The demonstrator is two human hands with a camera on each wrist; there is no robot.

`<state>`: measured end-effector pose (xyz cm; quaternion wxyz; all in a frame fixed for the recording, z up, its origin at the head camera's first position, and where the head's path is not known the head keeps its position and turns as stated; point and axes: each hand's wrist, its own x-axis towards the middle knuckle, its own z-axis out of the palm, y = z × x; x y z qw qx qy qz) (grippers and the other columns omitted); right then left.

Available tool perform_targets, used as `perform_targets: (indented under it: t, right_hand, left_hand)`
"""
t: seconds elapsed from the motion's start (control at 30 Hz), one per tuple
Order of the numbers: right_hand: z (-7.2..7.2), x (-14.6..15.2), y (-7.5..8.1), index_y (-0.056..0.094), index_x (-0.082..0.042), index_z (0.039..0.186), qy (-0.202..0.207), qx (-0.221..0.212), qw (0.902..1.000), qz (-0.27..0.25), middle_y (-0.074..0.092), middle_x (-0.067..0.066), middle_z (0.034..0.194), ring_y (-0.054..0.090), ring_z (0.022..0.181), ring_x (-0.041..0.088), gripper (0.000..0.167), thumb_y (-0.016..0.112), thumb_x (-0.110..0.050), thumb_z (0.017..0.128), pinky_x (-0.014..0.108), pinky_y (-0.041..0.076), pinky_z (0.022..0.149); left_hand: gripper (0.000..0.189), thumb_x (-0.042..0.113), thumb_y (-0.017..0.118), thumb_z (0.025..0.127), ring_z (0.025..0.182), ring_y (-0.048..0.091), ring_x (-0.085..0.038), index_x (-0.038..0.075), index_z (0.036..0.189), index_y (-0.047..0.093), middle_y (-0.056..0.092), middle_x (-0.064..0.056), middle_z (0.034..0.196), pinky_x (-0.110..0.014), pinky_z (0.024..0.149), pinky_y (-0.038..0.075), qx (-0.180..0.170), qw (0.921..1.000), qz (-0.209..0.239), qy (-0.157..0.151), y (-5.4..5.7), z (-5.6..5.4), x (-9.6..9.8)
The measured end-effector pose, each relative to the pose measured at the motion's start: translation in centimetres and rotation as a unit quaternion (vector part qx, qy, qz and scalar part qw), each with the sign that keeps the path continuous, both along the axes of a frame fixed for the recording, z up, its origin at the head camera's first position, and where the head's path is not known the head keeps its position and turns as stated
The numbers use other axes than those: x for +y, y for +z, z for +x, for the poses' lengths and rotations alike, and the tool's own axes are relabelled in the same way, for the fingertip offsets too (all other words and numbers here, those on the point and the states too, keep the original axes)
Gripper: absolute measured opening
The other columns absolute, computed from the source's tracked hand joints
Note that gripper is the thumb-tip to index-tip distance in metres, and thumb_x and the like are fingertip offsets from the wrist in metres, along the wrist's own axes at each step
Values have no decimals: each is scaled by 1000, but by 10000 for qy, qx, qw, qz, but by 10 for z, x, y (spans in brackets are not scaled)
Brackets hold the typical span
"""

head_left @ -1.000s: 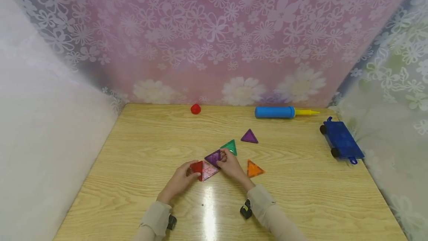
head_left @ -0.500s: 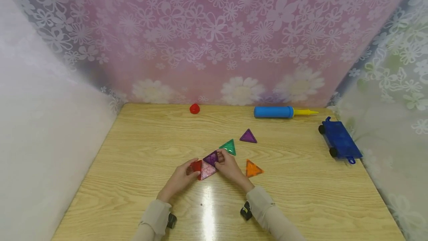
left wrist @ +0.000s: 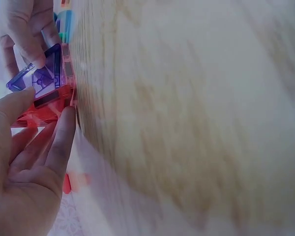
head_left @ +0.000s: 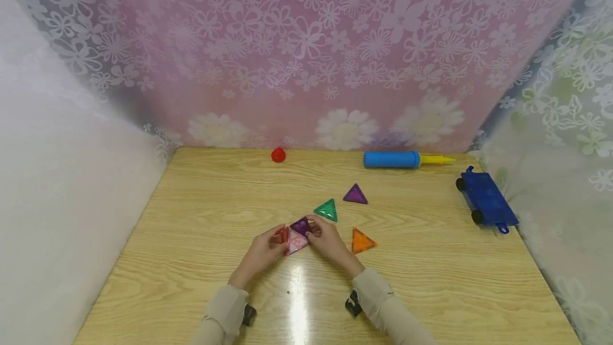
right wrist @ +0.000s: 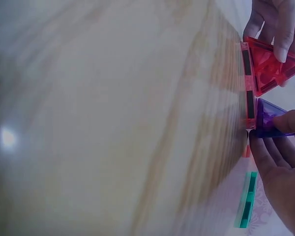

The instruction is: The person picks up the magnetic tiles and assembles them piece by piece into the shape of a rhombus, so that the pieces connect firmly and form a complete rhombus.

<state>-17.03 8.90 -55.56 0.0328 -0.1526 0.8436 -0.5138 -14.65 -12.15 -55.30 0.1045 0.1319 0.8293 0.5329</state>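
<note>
you are pinching the red tile between the thumb and fingers of your left hand, while your right hand is pinching the held purple tile the same way. between the two hands, the pink tile is lying flat on the table, one of its sides facing you. the red tile is rising along its left edge and the held purple tile along its far-right edge, both tilting up off the wood. neither hand is sitting clearly nearer the pink tile; each is reaching one side of it. these triangles are showing no marked long axis.

the relation to be watching, i judge, is the wedge between the two raised tiles: in the right wrist view their lower corners are almost meeting, while their facing edges are spreading apart higher up. closing that wedge would probably be calling for both hands to be tilting inward together.

compared with half a second ago, the red tile is looking narrower from above, so it seems to be standing steeper, and the held purple tile is looking smaller as well. your right fingers are no longer overlapping the green tile, which is now showing whole just beyond them. the orange tile is staying put to the right.
</note>
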Motion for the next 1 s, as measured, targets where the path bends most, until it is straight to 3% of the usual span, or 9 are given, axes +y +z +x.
perform_targets:
  t: [0.4,0.8,1.0]
  right_hand:
    - [3,0,3,59,2,125,427,281,9985,220,62,21,122,61,109,32,36,60,4,89,34,54,86]
    - [6,-1,7,63,-2,123,478,396,9972,414,63,16,122,62,109,28,36,63,3,88,34,54,86]
    - [7,-2,8,65,-6,122,585,528,9953,557,65,13,118,63,108,26,35,63,3,88,34,53,87]
  left_hand:
    - [48,2,65,88,104,61,-36,-7,133,49,56,-24,122,-28,85,54,411,9990,171,26,0,0,5]
    - [48,5,66,88,107,60,-31,2,134,52,55,-20,125,-26,85,53,366,9993,-22,-82,4,0,6]
    - [47,8,65,89,105,60,-31,2,134,52,55,-19,124,-27,84,54,539,9984,-41,-183,2,-1,6]
